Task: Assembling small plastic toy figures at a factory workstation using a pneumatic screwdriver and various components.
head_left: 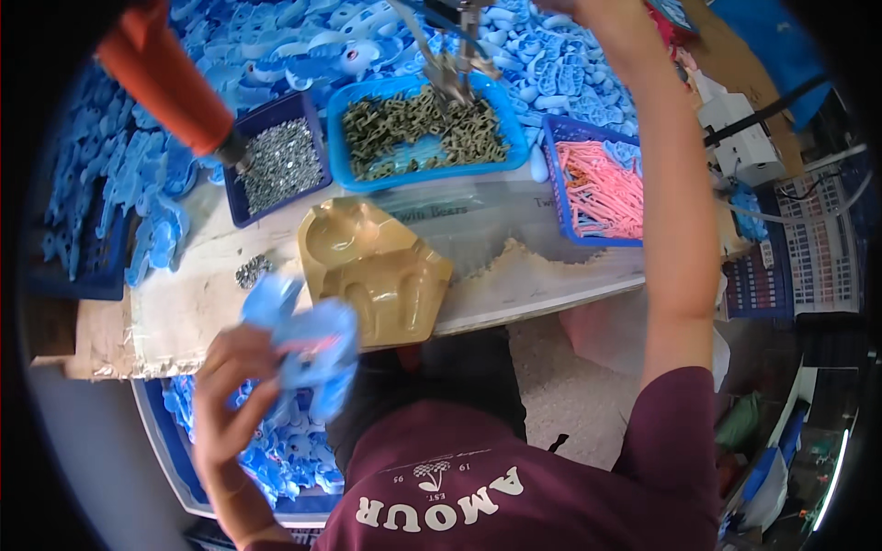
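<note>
In my left hand [234, 386], fingers closed, is a light-blue plastic toy shell [322, 354], blurred by motion, with something pink showing inside it. It is over the table's front edge, above a blue crate [175, 459] full of similar blue parts. My right arm reaches far forward, and my right hand [588, 7] is cut off by the upper edge, so its fingers are hidden. A gold-coloured moulded holder [404, 285] with hollows lies at the table's front edge, in front of me.
An orange power screwdriver [170, 78] hangs at upper left, above a dark-blue basket [237, 197] of small screws. Beside that stand a light-blue tray [404, 179] of brownish metal pieces and a blue basket [558, 174] of pink strips. Blue shells [276, 55] are heaped behind.
</note>
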Motion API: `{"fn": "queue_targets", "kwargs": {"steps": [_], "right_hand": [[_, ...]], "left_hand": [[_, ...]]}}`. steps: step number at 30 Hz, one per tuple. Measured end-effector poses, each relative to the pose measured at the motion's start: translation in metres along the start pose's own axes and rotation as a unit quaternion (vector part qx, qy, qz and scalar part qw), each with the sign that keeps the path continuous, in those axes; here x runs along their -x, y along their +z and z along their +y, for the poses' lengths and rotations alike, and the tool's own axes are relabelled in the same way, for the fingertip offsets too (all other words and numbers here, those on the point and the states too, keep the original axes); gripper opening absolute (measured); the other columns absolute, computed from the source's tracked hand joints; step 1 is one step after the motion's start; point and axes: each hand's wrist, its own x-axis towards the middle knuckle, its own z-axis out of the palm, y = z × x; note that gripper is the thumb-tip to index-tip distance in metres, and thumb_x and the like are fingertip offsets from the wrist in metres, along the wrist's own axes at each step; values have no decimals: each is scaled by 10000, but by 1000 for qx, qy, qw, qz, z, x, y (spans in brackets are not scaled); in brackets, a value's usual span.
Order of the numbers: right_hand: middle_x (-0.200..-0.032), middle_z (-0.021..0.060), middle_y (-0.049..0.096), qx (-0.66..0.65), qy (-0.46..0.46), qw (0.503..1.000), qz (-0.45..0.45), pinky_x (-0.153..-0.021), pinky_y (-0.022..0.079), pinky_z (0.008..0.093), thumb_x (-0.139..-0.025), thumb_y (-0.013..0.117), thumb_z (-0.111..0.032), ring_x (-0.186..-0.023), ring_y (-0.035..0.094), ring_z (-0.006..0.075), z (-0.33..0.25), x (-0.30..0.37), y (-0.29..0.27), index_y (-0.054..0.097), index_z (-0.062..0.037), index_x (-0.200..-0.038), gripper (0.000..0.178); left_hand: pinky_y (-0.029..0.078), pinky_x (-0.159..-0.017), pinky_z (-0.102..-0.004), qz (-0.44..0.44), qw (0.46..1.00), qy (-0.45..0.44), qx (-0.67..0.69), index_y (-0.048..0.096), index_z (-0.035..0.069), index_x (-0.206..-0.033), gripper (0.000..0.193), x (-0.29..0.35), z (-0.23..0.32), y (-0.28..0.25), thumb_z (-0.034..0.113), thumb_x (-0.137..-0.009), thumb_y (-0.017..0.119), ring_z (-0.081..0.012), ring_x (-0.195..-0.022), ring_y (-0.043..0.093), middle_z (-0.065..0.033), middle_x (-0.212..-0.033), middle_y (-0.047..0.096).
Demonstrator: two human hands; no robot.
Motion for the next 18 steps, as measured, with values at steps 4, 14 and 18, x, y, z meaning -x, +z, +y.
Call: {"fn": "queue_targets", "kwargs": {"steps": [4, 14, 18], "right_hand": [[-1056, 66, 738, 408, 60, 911, 19, -829, 548, 302, -964, 696, -223, -924, 706, 159, 122, 48, -103, 686, -54, -1217, 305], [-1130, 176, 721, 655, 209, 724, 57, -878, 545, 489, -868, 708, -482, -1058, 685, 366, 180, 63, -70, 695, -100, -1159, 480], [-1164, 200, 718, 578, 290, 760, 71, -898, 551, 459, -838, 720, -424, -1083, 691, 358, 175, 60, -77, 712, -75, -1203, 504]], "left_hand": [[479, -889, -420, -31, 971, -206, -119, 649, -6, -808, 123, 71, 34, -74, 60, -734, 723, -334, -860, 628, -141, -867, 671], [412, -1111, -443, -13, 879, -322, -352, 581, 38, -1382, 458, 76, 20, -59, 173, -952, 658, -361, -1277, 570, -180, -1351, 633], [437, -1080, -465, -69, 934, -172, -305, 639, 26, -1268, 393, 23, 34, -31, 153, -902, 703, -397, -1172, 618, -174, -1253, 675]]}}
